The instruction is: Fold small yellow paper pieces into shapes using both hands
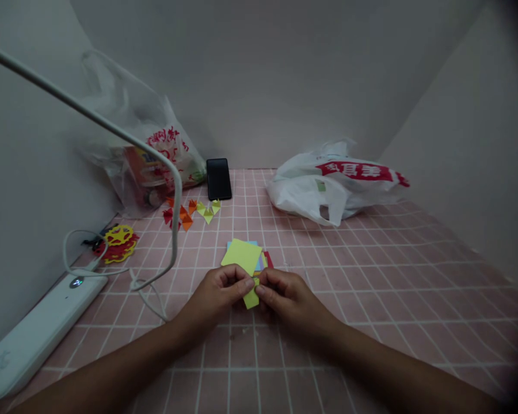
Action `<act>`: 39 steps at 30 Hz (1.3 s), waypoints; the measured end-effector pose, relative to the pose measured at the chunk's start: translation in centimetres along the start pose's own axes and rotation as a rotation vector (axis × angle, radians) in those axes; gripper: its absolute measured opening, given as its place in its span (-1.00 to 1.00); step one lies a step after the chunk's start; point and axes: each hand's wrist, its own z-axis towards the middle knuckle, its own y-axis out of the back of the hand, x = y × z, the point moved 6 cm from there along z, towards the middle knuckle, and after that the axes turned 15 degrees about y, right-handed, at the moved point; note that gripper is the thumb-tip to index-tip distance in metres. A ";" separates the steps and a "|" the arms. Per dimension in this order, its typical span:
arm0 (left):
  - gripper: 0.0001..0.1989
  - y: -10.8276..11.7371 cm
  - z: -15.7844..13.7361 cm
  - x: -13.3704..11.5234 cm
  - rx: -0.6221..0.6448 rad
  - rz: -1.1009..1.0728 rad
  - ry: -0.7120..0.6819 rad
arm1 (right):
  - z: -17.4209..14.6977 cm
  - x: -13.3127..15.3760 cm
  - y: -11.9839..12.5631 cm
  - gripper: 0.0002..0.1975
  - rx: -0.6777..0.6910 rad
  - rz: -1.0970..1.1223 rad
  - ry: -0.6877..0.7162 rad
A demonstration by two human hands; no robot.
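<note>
A small folded yellow paper (251,298) is pinched between my two hands, low over the table. My left hand (224,286) grips its left side with thumb and forefinger. On its right side, the thumb and forefinger of my right hand (285,292) press together; the other fingers are curled. Just beyond the hands lies a stack of square colored paper, with a yellow sheet (242,255) on top and blue, purple and red edges showing. Several folded paper pieces sit farther back: orange ones (186,217) and yellow ones (206,213).
A black phone (218,179) lies by the back wall between a clear plastic bag (155,155) and a white plastic bag (311,184). At left are a white power bank (47,330) with a cable (155,154) and yellow and red cutouts (120,238). The tabletop (362,276) has pink checks.
</note>
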 end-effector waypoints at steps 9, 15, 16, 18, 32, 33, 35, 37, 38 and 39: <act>-0.71 -0.1 -0.2 -0.3 -0.026 0.061 -0.033 | 0.0 -0.1 0.0 -0.75 -0.014 0.045 -0.001; -0.73 -0.4 -0.5 -0.6 -0.087 0.099 -0.058 | 0.0 0.0 -0.2 -0.73 -0.015 0.102 -0.020; -0.73 -0.4 -0.6 -0.6 -0.098 0.111 -0.063 | 0.0 0.0 -0.3 -0.72 -0.014 0.116 -0.018; -0.73 -0.4 -0.7 -0.8 -0.109 0.135 -0.076 | -0.1 0.1 -0.3 -0.70 -0.021 0.134 -0.018; -0.73 -0.7 -0.4 -0.2 -0.029 0.149 -0.066 | 0.1 0.1 -0.1 -0.67 -0.020 0.156 -0.015; -0.72 -0.7 -0.4 -0.2 -0.025 0.149 -0.062 | 0.1 0.0 -0.1 -0.68 -0.023 0.152 -0.020; -0.72 -0.8 -0.4 -0.2 -0.013 0.128 -0.048 | 0.0 0.0 0.1 -0.69 -0.042 0.110 -0.016; -0.71 -0.9 -0.5 -0.2 0.006 0.097 -0.020 | 0.0 0.3 0.3 -0.72 -0.065 0.014 0.018; -0.70 -1.0 -0.6 -0.1 0.017 0.085 0.004 | 0.1 0.6 0.5 -0.73 -0.076 -0.049 0.042; -0.69 -1.1 -0.6 0.1 0.030 0.080 0.029 | 0.1 0.8 0.7 -0.74 -0.086 -0.114 0.069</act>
